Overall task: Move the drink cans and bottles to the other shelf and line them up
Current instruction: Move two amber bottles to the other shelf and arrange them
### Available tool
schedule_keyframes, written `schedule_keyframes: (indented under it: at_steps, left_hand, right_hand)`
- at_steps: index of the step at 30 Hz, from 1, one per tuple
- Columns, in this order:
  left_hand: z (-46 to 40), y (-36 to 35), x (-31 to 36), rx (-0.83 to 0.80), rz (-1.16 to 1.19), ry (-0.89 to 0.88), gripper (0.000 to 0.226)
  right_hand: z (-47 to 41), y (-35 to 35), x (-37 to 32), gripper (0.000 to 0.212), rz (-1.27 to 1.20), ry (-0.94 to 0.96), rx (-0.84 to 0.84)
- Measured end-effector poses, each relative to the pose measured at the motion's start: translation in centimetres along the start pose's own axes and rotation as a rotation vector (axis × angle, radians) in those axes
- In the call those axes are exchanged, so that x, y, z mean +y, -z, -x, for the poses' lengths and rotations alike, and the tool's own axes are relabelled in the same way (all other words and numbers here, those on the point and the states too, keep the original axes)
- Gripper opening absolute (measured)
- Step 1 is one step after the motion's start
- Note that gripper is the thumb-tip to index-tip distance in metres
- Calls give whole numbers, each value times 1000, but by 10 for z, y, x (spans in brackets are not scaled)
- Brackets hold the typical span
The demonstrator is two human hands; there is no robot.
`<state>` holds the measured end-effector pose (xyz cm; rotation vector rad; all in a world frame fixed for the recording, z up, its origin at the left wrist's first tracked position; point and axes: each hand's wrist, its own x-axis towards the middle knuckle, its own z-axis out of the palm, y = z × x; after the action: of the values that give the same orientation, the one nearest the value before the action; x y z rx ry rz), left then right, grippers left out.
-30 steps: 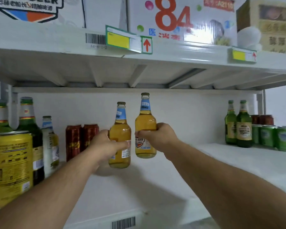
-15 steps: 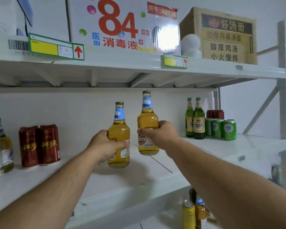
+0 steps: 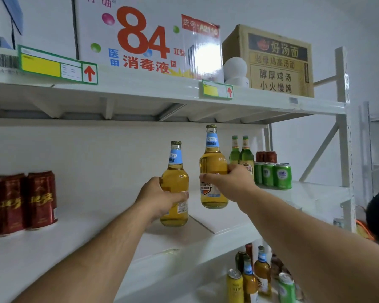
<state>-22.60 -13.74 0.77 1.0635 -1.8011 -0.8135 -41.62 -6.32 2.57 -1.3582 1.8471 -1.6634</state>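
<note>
My left hand (image 3: 157, 199) grips a clear bottle of amber beer with a pale blue neck label (image 3: 175, 171), held upright just above the white middle shelf (image 3: 206, 228). My right hand (image 3: 229, 182) grips a second amber beer bottle (image 3: 212, 162), held slightly higher and to the right. Both bottles hang close together near the shelf's middle seam. Two green bottles (image 3: 241, 153) and several green cans (image 3: 272, 174) stand in rows at the shelf's right end, with red cans (image 3: 266, 156) behind them.
Two red cans (image 3: 25, 200) stand at the shelf's left. The shelf above carries a white "84" carton (image 3: 140, 38) and a brown carton (image 3: 278, 62). The lower shelf holds more bottles and cans (image 3: 258, 278). A white upright post (image 3: 346, 136) ends the shelf at right.
The view has swung to the right: the left bottles and yellow cans have left the frame. Both hands carry their bottles rightward along the shelf, closer to the green bottles.
</note>
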Motion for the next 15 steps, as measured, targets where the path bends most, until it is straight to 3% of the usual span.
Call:
schedule_keyframes:
  at_steps: [15]
  left_hand:
    - [-25,-90,38,31,-4,12,64]
  right_hand:
    - [-57,74,50,55,-39,36,-27]
